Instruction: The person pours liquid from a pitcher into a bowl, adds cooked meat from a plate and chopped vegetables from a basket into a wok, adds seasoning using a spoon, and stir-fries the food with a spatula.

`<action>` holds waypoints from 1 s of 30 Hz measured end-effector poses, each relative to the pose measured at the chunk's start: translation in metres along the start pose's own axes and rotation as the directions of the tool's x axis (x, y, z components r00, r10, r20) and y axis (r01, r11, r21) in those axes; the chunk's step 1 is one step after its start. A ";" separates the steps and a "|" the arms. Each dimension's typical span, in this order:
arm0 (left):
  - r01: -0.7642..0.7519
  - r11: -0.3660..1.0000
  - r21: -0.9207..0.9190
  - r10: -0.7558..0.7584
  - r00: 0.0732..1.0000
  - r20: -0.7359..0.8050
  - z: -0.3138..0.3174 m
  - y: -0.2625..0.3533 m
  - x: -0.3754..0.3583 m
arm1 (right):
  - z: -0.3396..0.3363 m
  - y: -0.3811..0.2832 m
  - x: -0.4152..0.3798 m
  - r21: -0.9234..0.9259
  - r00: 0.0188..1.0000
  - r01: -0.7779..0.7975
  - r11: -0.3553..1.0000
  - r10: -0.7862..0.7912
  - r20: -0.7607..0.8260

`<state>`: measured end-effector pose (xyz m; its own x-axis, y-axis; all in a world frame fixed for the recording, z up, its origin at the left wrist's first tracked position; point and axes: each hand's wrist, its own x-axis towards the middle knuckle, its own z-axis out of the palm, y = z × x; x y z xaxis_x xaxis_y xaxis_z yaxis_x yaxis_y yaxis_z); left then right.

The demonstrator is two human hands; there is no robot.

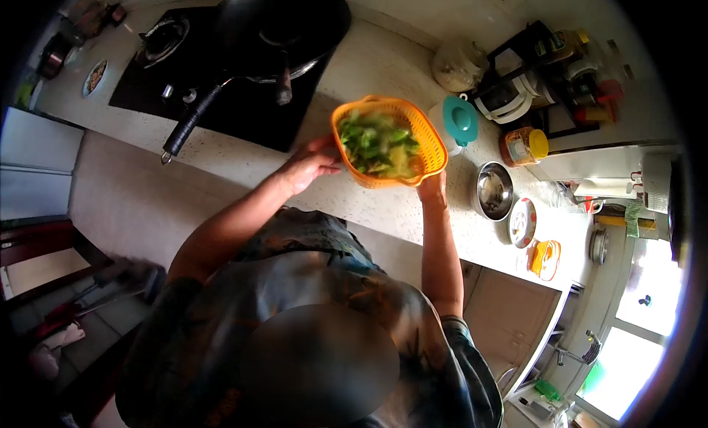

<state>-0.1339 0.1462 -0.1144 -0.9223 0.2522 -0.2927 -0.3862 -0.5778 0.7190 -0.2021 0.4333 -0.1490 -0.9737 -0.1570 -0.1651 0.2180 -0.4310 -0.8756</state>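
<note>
Speckled pale stone makes up the counter (383, 59), which runs across the view from upper left to lower right. On it sits a black hob (243, 103), with a dark wok (284, 22) on the burner and a long-handled pan (193, 118) lying across the glass beside it.

Above the counter's middle, held clear of the surface, is an orange plastic colander (389, 142) filled with chopped green vegetables (376, 144); the greens look blurred. The left hand (313, 164) grips its rim on the hob side, fingers curled over the edge. The right hand (431, 186) clasps the opposite lower edge from beneath, so the colander sits between the two hands, touching both.

Just past the colander stands a white container with a teal lid (459, 122), and behind that a rack (560, 66) crowded with bottles. Nearer the window end lie a steel bowl (494, 190), a jar with a yellow cap (525, 146), a small patterned dish (522, 223) and an orange scrubber-like item (544, 258).
</note>
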 end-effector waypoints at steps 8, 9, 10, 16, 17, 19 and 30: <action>0.104 0.975 0.195 -0.118 0.991 0.057 0.026 -0.024 -0.008 | -0.041 -0.011 -0.013 0.088 0.997 0.021 0.996 -0.027 0.069; 0.086 0.965 0.249 -0.106 0.992 0.069 0.025 -0.027 -0.009 | -0.044 -0.015 -0.015 0.000 0.996 0.069 0.998 -0.069 0.050; 0.081 0.953 0.290 -0.102 0.993 0.060 0.024 -0.028 -0.010 | -0.045 -0.019 -0.018 -0.088 0.993 0.116 0.989 -0.113 0.035; 0.130 0.944 0.304 -0.103 0.989 -0.103 -0.016 -0.014 -0.026 | 0.008 -0.132 -0.038 -0.626 0.846 0.163 0.763 -0.434 -0.309; 0.136 0.946 0.294 -0.102 0.987 -0.126 -0.026 -0.008 -0.033 | 0.041 -0.158 -0.047 -0.696 0.844 0.177 0.696 -0.471 -0.256; 0.111 0.938 0.328 -0.064 0.986 -0.152 -0.040 0.009 -0.053 | 0.100 -0.182 -0.059 -0.760 0.839 0.195 0.621 -0.507 -0.199; 0.023 0.986 0.164 0.025 0.958 -0.285 -0.098 0.026 -0.121 | 0.285 -0.057 0.035 -0.628 0.621 0.733 0.261 0.120 0.774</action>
<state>-0.0332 0.0244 -0.1225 -0.8970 0.0062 -0.4420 -0.4000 -0.4366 0.8058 -0.2302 0.1989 0.0245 -0.5274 -0.8373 0.1441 -0.6985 0.3308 -0.6346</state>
